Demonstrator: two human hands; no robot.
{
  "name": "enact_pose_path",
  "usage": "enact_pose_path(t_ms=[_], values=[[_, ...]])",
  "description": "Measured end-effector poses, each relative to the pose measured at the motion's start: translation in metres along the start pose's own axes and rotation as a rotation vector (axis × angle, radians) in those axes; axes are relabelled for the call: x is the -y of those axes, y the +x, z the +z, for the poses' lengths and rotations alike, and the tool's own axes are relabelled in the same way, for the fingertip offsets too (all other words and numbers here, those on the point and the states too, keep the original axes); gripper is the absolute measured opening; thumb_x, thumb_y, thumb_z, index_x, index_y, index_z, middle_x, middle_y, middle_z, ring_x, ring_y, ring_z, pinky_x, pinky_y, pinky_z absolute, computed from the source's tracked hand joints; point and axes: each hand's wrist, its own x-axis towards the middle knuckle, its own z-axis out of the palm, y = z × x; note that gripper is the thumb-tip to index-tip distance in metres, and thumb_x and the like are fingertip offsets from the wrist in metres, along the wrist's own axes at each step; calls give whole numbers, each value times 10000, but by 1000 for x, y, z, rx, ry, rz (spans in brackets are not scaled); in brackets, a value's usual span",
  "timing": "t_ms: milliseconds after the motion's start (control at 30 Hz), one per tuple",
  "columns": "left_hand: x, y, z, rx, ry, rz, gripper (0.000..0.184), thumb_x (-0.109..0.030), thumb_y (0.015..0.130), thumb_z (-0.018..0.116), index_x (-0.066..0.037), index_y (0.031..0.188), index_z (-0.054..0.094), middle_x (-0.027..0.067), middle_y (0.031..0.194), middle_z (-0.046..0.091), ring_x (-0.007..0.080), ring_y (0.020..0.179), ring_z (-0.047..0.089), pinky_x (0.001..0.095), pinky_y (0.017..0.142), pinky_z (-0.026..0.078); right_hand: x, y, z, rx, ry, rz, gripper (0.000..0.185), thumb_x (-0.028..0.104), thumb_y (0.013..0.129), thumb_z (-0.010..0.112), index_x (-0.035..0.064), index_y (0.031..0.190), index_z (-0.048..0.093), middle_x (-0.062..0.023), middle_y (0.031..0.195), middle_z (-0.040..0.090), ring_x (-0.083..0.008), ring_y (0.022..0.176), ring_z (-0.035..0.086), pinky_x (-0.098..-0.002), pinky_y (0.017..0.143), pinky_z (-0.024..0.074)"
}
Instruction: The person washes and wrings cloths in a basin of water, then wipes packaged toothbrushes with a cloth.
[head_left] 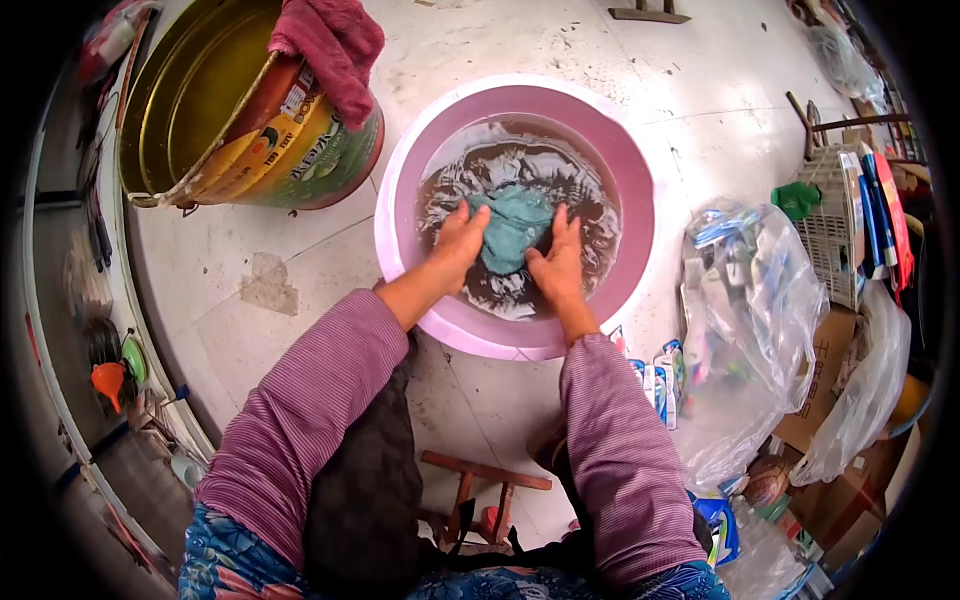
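Note:
A wet teal cloth (515,230) lies bunched at the surface of murky water inside a pink basin (640,200). My left hand (460,245) grips the cloth's left side, its thumb on top of the fabric. On the opposite side my right hand (562,262) has its thumb against the cloth's edge and its fingers curved beside it, partly hidden at the water. Striped purple sleeves cover both forearms.
At the upper left stands a large metal bucket (330,170) with a red towel (335,50) over its rim. Clear plastic bags (745,330) and a white basket (830,215) crowd the right. A low wooden stool (485,470) is below the basin.

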Motion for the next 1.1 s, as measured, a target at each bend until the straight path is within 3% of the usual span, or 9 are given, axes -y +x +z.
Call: enact_pose_path(t_ms=[33,67,133,233,400,467,567,933,1100], values=[[5,2,2,-3,4,-74,682,-515,914,462,-178,1458,229,82,1454,339,243,1299,351,497,1013,324,5,0,9,21,137,-39,844,85,686,628,44,1432,237,-302,1434,245,-443,1349,196,-406,1115,201],[7,4,3,-8,5,-75,682,-515,914,462,-178,1458,229,82,1454,339,243,1299,351,497,1013,324,-6,7,34,-114,273,-99,726,41,692,579,8,1379,346,-285,1263,480,-386,1146,503,-395,954,419],[14,11,0,228,-301,-141,610,-555,913,425,-167,1382,374,68,1324,488,242,1204,463,514,965,373,24,10,26,107,897,482,444,10,696,550,-30,1137,570,-171,918,625,-241,700,613,-323,610,494],[4,14,-7,328,-480,-200,608,-631,874,428,-152,1241,503,58,1180,572,225,1055,554,453,865,451,64,2,9,94,1131,652,161,-4,702,530,-35,830,622,-47,652,554,-125,478,459,-281,422,366],[-8,13,-16,565,-794,-282,567,-625,814,547,-106,1040,582,98,969,606,261,915,595,460,775,492,112,-40,5,-65,577,-68,104,27,696,518,-23,759,584,-92,551,488,-147,486,436,-319,460,357],[-30,-13,-5,493,-849,-224,597,-643,819,512,-55,882,591,125,767,622,252,642,611,387,764,516,130,-52,0,-212,429,-232,106,72,711,547,12,789,588,-113,606,496,-201,537,468,-350,513,381],[-32,-30,-3,691,-917,-244,522,-589,878,451,-89,963,577,96,928,623,201,846,617,348,857,485,140,-43,-4,-357,159,-542,96,129,728,597,57,787,571,-100,701,529,-258,674,507,-378,628,395],[-24,-51,26,751,-961,-74,455,-460,961,383,-114,1230,502,30,1225,559,177,1156,495,363,998,385,87,25,-21,-236,104,-392,256,251,855,566,13,761,556,-156,786,592,-361,722,515,-438,684,387],[-6,-30,6,463,-530,-58,456,-258,907,567,-31,1277,428,106,1182,578,229,1110,535,373,979,391,14,47,-20,-226,719,150,295,254,901,564,-36,935,601,-79,812,596,-151,746,521,-324,687,436]])
